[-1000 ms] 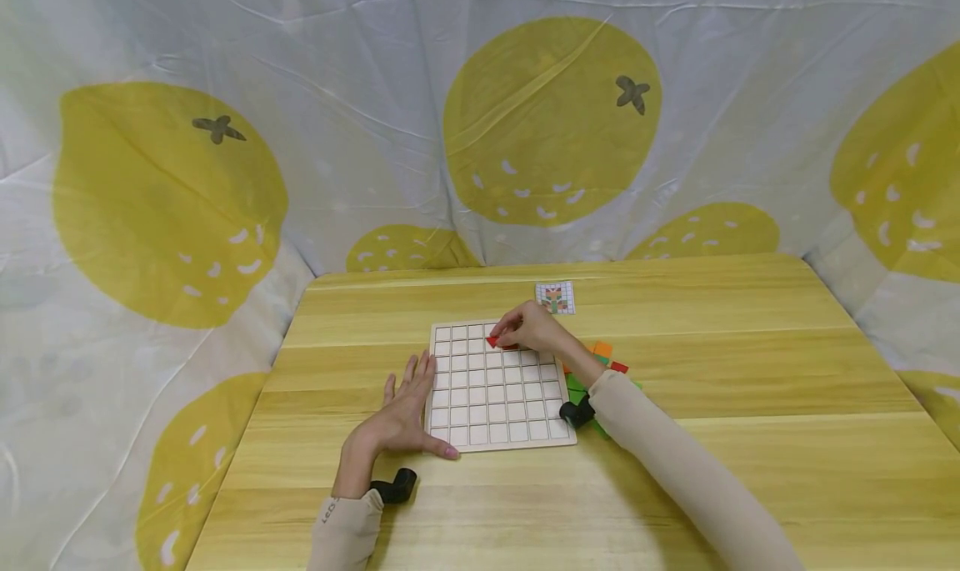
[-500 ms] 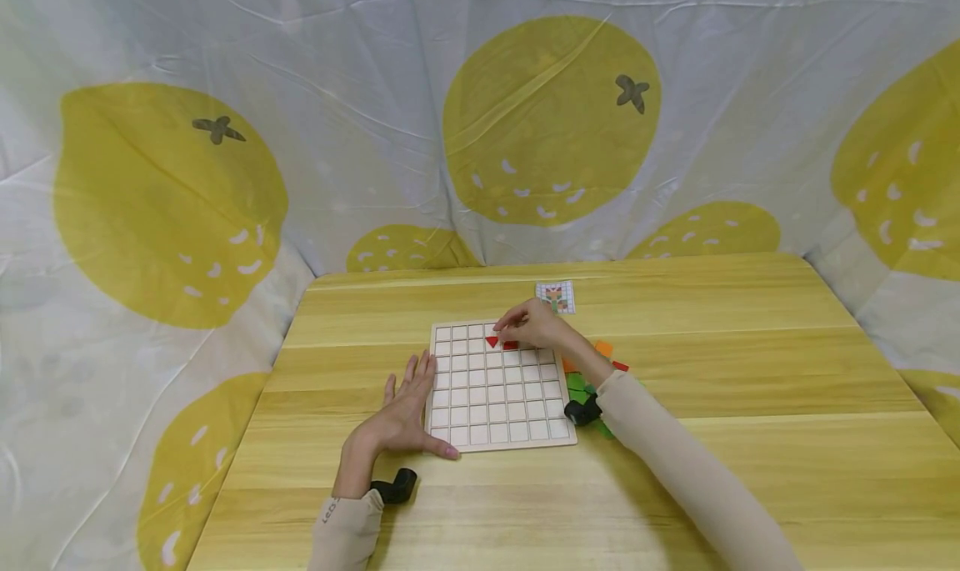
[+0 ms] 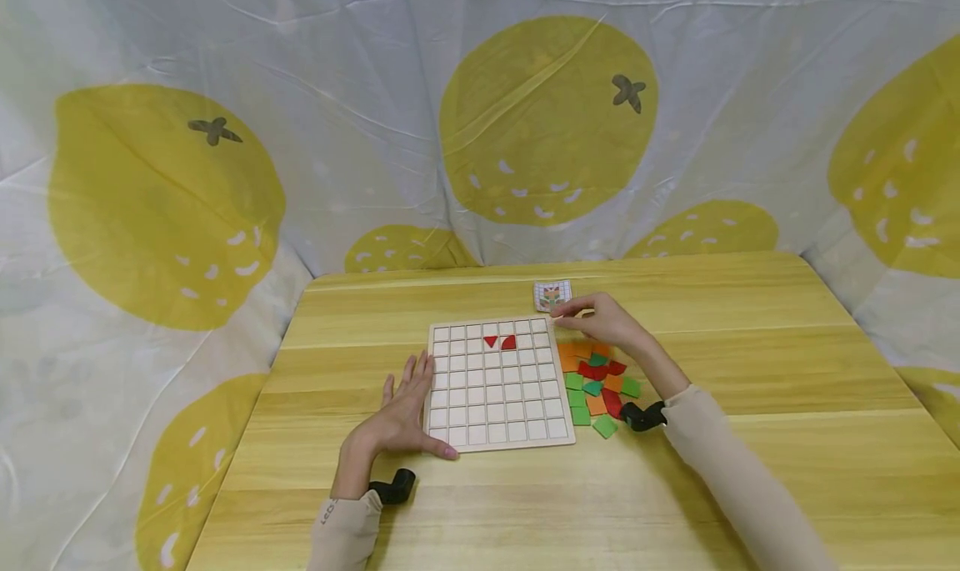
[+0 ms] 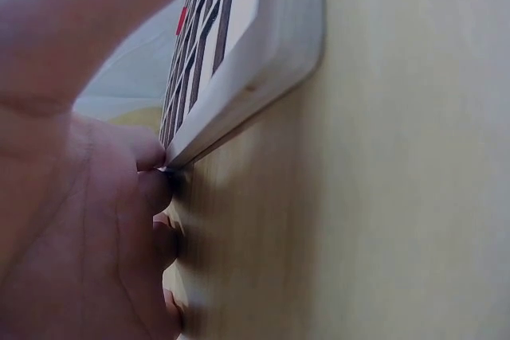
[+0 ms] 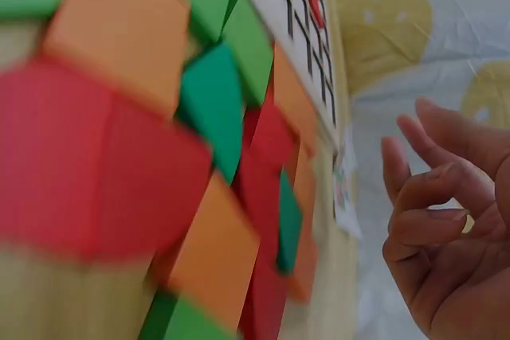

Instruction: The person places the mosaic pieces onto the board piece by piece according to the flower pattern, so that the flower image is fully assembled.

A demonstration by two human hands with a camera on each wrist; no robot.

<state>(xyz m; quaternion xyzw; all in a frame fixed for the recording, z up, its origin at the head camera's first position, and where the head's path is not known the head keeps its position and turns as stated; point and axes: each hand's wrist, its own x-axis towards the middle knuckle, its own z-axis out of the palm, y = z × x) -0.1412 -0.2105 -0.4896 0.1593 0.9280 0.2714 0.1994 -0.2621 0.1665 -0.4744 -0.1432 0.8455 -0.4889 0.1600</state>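
Observation:
A pale grid board (image 3: 487, 400) lies on the table with a red triangle tile (image 3: 491, 342) and a red quarter-round tile (image 3: 508, 343) in neighbouring cells near its far side. My left hand (image 3: 397, 421) rests at the board's near left corner, fingers spread along the left edge and thumb on the front edge. Beyond the board's far right corner, my right hand (image 3: 607, 319) reaches with its fingertips close to a small printed pattern card (image 3: 552, 294); whether they touch it cannot be told. The right wrist view shows loosely bent fingers (image 5: 430, 232) with nothing between them.
Loose green, orange, red and teal tiles (image 3: 596, 406) lie in a heap along the board's right side, some overlapping. A black wrist mount (image 3: 643, 416) hangs just beside the heap. Behind the wooden table (image 3: 720, 329) stands a lemon-print cloth (image 3: 555, 121).
My right hand has left the red quarter-round tile on the board and moved right, towards the card's near edge. This uncovers the tile heap. My left hand stays in place.

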